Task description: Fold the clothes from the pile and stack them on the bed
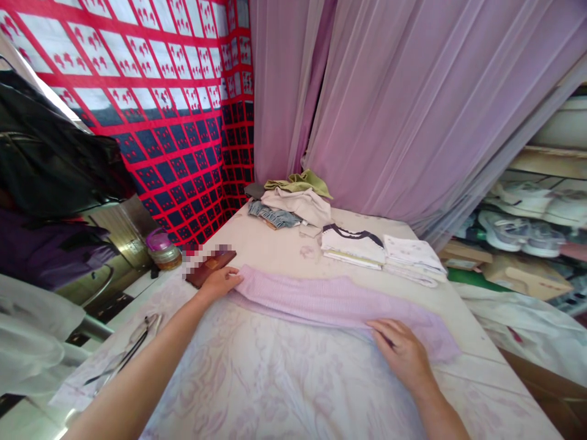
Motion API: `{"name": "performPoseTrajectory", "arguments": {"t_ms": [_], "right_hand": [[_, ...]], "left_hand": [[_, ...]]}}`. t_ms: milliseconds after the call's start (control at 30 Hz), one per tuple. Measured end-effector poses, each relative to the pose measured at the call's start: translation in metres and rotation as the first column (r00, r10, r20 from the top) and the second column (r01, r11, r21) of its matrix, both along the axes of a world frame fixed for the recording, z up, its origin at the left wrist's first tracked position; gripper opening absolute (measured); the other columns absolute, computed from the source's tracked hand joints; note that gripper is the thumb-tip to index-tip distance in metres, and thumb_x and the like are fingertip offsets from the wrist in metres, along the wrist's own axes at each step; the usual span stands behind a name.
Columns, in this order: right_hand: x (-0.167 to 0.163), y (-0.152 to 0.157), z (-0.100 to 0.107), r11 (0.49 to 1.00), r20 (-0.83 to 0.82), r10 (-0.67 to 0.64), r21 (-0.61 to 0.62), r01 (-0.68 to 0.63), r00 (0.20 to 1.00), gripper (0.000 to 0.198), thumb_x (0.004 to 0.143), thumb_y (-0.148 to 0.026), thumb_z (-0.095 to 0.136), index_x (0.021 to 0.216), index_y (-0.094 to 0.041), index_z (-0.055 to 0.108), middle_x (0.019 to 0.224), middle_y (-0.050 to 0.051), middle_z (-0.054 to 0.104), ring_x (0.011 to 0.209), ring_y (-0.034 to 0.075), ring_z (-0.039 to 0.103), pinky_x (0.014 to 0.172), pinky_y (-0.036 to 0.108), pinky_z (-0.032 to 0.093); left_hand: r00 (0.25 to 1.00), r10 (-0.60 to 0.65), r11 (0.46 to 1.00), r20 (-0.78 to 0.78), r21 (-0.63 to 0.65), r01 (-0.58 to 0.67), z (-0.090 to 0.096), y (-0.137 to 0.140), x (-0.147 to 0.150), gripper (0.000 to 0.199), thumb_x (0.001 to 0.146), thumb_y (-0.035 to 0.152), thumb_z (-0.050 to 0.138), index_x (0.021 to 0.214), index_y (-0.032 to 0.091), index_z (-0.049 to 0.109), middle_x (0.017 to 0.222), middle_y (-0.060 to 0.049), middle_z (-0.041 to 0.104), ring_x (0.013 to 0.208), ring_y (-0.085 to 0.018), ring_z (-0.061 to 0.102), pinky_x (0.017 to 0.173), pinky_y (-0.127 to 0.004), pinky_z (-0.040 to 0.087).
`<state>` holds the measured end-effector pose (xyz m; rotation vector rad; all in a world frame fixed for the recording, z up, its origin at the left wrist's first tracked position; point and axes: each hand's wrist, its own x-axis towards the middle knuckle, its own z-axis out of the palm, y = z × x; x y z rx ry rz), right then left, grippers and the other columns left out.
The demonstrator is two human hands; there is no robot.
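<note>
Pale sheet printed with lilac scrolls (pixel 257 382) is spread nearest the camera, on the near side of a long, flat, lilac garment of finely ribbed fabric (pixel 316 296); the garment is laid between the left hand (pixel 222 282) and the right hand (pixel 401 348), its long axis run from left to right and slanted toward the camera at the right. Its left end is pinched between the left hand's thumb and fingers; its near edge, short of the right end, is touched by the right hand's fingertips, with those fingers held close together; whether the edge is pinched there cannot be told. Of the 2, the right hand is set nearer the camera.

Just beyond the garment's left end, a glossy reddish-brown flat object (pixel 208 269) is placed, partly pixelated; beyond its right half, a folded white shirt with a dark neckband (pixel 351 244) and a softly creased stack of white cloth (pixel 413 260) are set side by side; farther beyond, crumpled olive-green cloth (pixel 305 181), smooth beige cloth (pixel 298 205) and gathered blue denim (pixel 275 216) are heaped.
</note>
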<state>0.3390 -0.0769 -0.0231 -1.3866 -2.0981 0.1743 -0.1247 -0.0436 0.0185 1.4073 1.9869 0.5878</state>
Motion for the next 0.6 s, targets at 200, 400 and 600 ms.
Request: {"name": "performPoseTrajectory", "arguments": {"t_ms": [200,400,600], "right_hand": [[0.009,-0.002,0.008,0.976,-0.021,0.023,-0.215,-0.027,1.000,0.029,0.079,-0.032,0.047,0.083,-0.027,0.075,0.088,0.004,0.072,0.083,0.020,0.066,0.076,0.033,0.053],[0.030,0.008,0.026,0.934,-0.042,-0.201,-0.309,0.178,0.979,0.035,0.079,-0.042,0.045,0.087,-0.023,0.073,0.096,0.007,0.072,0.092,0.023,0.065,0.086,0.034,0.050],[0.085,0.040,0.021,0.595,0.231,-0.731,-0.243,0.766,0.642,0.056,0.083,-0.047,0.043,0.128,-0.016,0.056,0.119,0.014,0.064,0.103,0.028,0.062,0.088,0.039,0.048]], "left_hand": [[0.944,-0.114,0.993,-0.309,-0.048,0.105,0.003,-0.008,0.003,0.047,0.073,0.045,0.059,0.113,0.020,0.063,0.081,-0.002,0.069,0.079,-0.020,0.065,0.063,-0.025,0.040],[0.907,-0.205,0.977,-0.369,-0.130,0.168,0.004,-0.005,0.004,0.036,0.074,0.045,0.054,0.097,0.020,0.066,0.084,-0.003,0.069,0.080,-0.020,0.065,0.064,-0.026,0.040],[0.916,-0.172,0.981,-0.363,-0.142,0.128,0.006,0.005,0.003,0.050,0.071,0.060,0.051,0.097,0.021,0.067,0.097,-0.008,0.071,0.091,-0.026,0.065,0.075,-0.030,0.044]]}}
